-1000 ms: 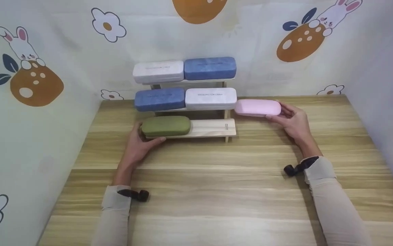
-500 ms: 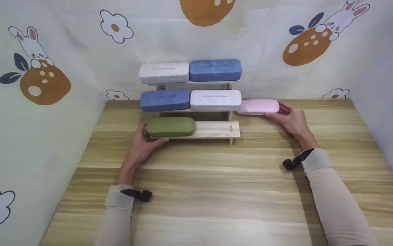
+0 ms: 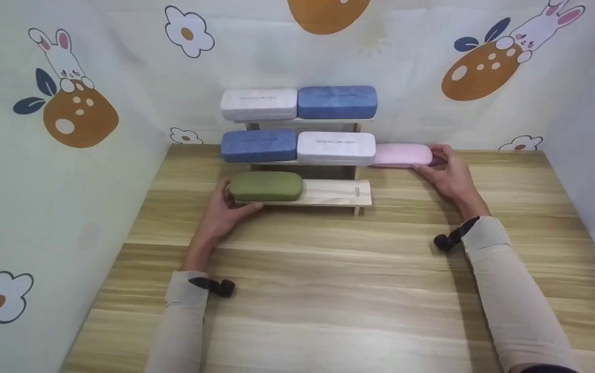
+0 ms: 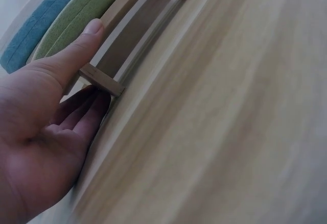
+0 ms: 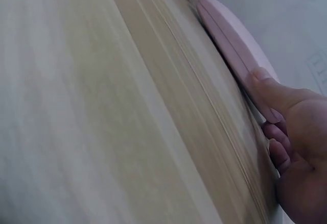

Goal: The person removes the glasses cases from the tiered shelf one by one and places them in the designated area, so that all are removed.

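Observation:
A wooden three-step stand (image 3: 328, 192) bears several glasses cases. My left hand (image 3: 220, 213) grips the left end of its lowest step. In the left wrist view the thumb (image 4: 88, 39) lies along the front edge near the green case, and the other fingers reach beside the leg. The green glasses case (image 3: 266, 186) rests on this step's left half. My right hand (image 3: 452, 173) holds a pink glasses case (image 3: 403, 154) by its right end, thumb in front. In the right wrist view this case lies low over the tabletop; its left end is hidden behind the stand in the head view.
On the middle step sit a blue case (image 3: 259, 146) and a white case (image 3: 336, 147). The top step carries another white case (image 3: 259, 104) and a blue case (image 3: 337, 102). A patterned cloth wall (image 3: 406, 62) rises behind the wooden table (image 3: 318, 290).
The pink case has moved left and down, partly behind the stand's right side, with my right hand following. My left hand keeps its place on the stand. The head view has shifted slightly.

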### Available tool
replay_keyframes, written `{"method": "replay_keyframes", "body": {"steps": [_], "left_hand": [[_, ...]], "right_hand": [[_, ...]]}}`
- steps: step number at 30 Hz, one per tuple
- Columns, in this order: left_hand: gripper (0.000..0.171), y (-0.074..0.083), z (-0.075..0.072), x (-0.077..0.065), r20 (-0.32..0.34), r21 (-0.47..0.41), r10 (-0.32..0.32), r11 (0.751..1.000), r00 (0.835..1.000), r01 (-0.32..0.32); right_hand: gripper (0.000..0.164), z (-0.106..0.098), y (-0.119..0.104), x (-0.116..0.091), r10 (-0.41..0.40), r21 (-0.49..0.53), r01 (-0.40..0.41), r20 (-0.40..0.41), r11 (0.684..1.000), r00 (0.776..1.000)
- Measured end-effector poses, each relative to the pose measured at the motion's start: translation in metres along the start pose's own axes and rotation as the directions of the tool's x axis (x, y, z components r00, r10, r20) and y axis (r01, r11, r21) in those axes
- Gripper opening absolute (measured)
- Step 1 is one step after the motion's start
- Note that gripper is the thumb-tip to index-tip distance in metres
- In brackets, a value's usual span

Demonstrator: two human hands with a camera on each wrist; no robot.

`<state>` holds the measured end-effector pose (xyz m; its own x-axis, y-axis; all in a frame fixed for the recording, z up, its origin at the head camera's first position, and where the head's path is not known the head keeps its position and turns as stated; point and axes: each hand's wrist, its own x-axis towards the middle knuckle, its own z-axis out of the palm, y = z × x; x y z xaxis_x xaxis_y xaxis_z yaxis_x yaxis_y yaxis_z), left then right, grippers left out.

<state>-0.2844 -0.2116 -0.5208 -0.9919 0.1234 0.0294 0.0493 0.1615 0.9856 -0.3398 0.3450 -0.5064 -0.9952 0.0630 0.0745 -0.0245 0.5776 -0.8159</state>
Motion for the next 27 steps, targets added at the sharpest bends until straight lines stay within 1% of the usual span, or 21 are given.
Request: {"method": "replay_keyframes", "body": {"steps": [4,9,12,17,21,24,26,27], "left_hand": [[0.087,0.002,-0.001,0.003,0.010,-0.010,0.011,1.000,1.000,-0.011],[0.091,0.000,-0.002,0.002,0.003,-0.001,0.004,1.000,1.000,-0.004],[0.092,0.000,-0.002,0.002,-0.001,0.003,0.010,1.000,1.000,-0.010],[0.090,0.000,-0.001,0.005,0.001,0.001,0.016,1.000,1.000,-0.016],[0.091,-0.003,0.000,0.005,0.004,-0.004,0.012,1.000,1.000,-0.012],[0.091,-0.004,0.000,0.005,0.001,-0.009,0.012,1.000,1.000,-0.012],[0.091,-0.005,0.000,0.005,-0.003,-0.006,0.012,1.000,1.000,-0.012],[0.090,-0.005,0.001,0.005,-0.004,-0.008,0.014,1.000,1.000,-0.014]], "right_hand": [[0.077,0.000,-0.001,0.000,-0.005,-0.011,0.005,-0.022,1.000,1.000],[0.075,0.002,-0.003,0.002,-0.035,-0.037,0.033,-0.034,0.999,0.999],[0.075,0.002,-0.003,0.001,-0.037,-0.038,0.036,-0.031,0.999,0.999],[0.080,0.002,-0.002,-0.001,-0.019,-0.040,0.018,-0.025,0.999,1.000],[0.089,0.006,-0.003,-0.006,-0.038,-0.034,0.036,-0.035,0.999,0.999],[0.101,0.013,-0.010,-0.015,-0.062,-0.055,0.058,-0.069,0.997,0.996],[0.106,0.021,-0.017,-0.022,-0.095,-0.070,0.088,-0.119,0.994,0.988],[0.106,0.026,-0.022,-0.025,-0.125,-0.079,0.114,-0.150,0.990,0.981]]}}
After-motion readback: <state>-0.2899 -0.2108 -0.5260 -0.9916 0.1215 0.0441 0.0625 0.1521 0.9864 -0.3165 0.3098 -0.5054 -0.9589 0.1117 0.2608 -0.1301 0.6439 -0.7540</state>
